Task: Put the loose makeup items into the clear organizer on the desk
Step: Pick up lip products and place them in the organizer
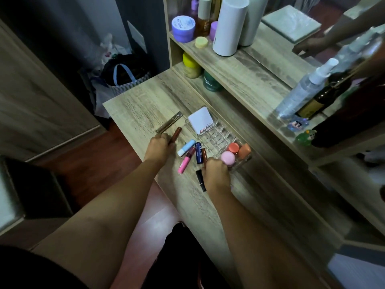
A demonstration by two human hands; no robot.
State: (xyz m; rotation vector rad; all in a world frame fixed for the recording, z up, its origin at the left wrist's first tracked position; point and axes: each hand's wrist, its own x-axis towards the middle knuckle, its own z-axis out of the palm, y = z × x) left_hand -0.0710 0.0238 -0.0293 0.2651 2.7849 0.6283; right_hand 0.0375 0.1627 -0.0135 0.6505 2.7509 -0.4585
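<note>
Grip check: my left hand [159, 146] is clamped on the brown lip tube [176, 134], right hand [215, 171] closed on the pink jar [228, 157] in the clear organizer [216, 138] on the bench [135, 109]; I'd release it, then slot the tube.

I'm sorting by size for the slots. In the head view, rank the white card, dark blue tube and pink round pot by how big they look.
1. white card
2. dark blue tube
3. pink round pot, partly hidden by the right hand, so ranks two and three are unsure.
</note>
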